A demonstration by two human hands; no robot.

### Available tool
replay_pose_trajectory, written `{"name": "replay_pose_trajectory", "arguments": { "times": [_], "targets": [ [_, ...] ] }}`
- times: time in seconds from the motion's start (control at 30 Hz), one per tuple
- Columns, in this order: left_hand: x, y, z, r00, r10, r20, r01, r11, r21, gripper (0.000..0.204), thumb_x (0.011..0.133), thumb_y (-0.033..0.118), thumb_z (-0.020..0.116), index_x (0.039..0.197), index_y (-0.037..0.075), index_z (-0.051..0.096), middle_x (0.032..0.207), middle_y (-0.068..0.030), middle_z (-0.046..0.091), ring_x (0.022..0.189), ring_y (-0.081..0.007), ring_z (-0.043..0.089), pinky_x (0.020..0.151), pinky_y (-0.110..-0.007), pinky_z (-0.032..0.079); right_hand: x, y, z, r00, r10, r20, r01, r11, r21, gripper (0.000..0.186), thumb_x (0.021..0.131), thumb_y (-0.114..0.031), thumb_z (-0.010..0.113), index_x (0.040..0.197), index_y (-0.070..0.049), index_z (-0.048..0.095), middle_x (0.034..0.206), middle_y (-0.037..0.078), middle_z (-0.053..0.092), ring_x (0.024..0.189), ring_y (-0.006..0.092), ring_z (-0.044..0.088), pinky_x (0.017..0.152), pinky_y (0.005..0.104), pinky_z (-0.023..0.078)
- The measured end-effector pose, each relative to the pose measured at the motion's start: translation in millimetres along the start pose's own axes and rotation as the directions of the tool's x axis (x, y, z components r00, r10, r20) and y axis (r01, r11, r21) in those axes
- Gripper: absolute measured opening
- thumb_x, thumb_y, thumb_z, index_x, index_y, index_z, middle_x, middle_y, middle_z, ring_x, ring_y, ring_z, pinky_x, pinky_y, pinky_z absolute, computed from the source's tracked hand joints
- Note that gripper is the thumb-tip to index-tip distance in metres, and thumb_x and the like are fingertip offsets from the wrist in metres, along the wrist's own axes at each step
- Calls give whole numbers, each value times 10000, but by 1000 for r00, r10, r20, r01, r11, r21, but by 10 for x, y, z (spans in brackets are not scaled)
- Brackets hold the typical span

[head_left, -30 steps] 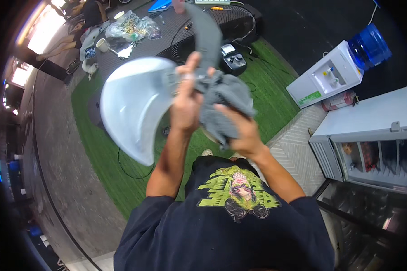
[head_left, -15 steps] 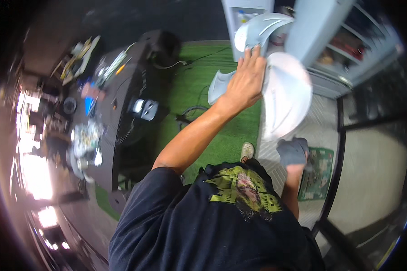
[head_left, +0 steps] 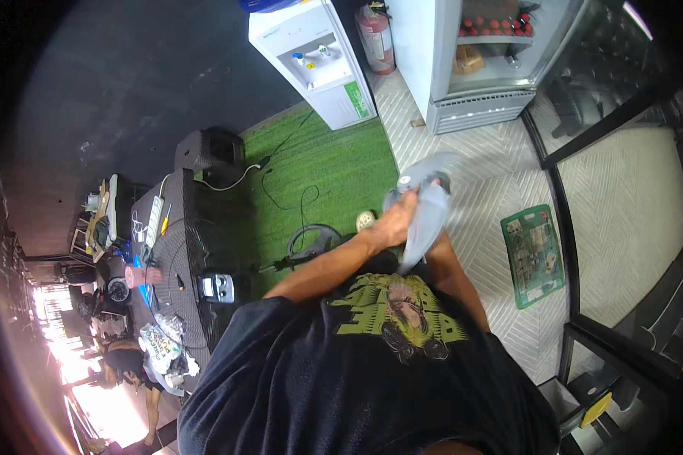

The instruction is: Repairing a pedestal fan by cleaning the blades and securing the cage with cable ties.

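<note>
A pale grey fan blade (head_left: 429, 220) with several curved wings is held in front of my body, partly smeared by motion. My left hand (head_left: 397, 221) is closed around it near its middle. Behind the blade, my right forearm (head_left: 461, 282) reaches up, and the blade covers most of my right hand. A dark grey cloth (head_left: 443, 180) shows at the blade's far edge, where that hand is; the fingers themselves are mostly hidden.
A dark table (head_left: 193, 220) at the left carries a power strip (head_left: 155, 220) and plastic bags (head_left: 163, 345). On green turf (head_left: 288, 167) lie cords and a round black base (head_left: 311, 241). A water dispenser (head_left: 334, 83), fire extinguisher (head_left: 376, 39), drinks fridge (head_left: 482, 106) and green mat (head_left: 535, 256) stand around.
The fan blade has come down and closer to my body, turned more edge-on. My right hand with the grey cloth has moved up and left, behind the blade. The view has shifted too.
</note>
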State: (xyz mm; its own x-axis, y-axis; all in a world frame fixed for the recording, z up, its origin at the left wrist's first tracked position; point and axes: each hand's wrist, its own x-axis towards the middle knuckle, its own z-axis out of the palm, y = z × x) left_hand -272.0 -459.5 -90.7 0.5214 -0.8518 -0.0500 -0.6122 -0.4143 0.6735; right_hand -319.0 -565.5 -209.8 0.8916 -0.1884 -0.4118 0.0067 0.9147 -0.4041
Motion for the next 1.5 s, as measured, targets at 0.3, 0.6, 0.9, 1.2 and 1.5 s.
{"name": "replay_pose_trajectory", "arguments": {
  "times": [0.3,0.6,0.9,1.2,1.5],
  "targets": [
    [148,-1842,-1505,891,-433,-140,-131,50,-990,133,825,106,424,946,134,472,1352,-123,471,1123,-301,515,876,-537,466,453,-334,1449,999,-34,-18,36,990,136,543,933,-493,352,1214,-53,503,1255,115,527,1172,294,480,1027,443,336],
    [131,-2586,-1994,806,-301,-510,-573,-177,-800,479,976,389,359,1372,121,351,1393,-91,400,1284,-236,379,1074,-384,322,1741,585,3224,518,283,807,755,-595,-276,721,794,-254,580,1446,-211,274,1354,167,390,1307,314,297,1053,622,120],
    [-296,-3136,-3000,485,-708,-514,-742,-22,-670,504,976,436,332,1277,48,442,1277,-142,503,1116,-252,549,916,-399,481,3325,1513,4684,775,443,451,616,-372,-694,388,915,-310,464,1196,-61,562,1130,119,603,1160,276,481,947,524,358],
    [-536,-3478,-3426,257,-685,-681,-880,125,-457,654,963,524,226,1308,3,419,1330,-150,462,1146,-345,516,920,-523,455,4205,1940,5395,521,378,765,432,657,-618,595,948,-418,333,1330,34,390,1378,200,408,1262,353,400,1089,456,253],
    [-488,-3829,-4088,58,-735,-676,-726,433,-534,575,962,478,341,1167,-20,545,1260,-175,540,1055,-252,587,912,-408,465,4941,2549,6050,563,133,816,785,224,-578,657,932,-495,324,1115,83,577,1166,256,579,1117,397,529,955,417,395]
  ]
}}
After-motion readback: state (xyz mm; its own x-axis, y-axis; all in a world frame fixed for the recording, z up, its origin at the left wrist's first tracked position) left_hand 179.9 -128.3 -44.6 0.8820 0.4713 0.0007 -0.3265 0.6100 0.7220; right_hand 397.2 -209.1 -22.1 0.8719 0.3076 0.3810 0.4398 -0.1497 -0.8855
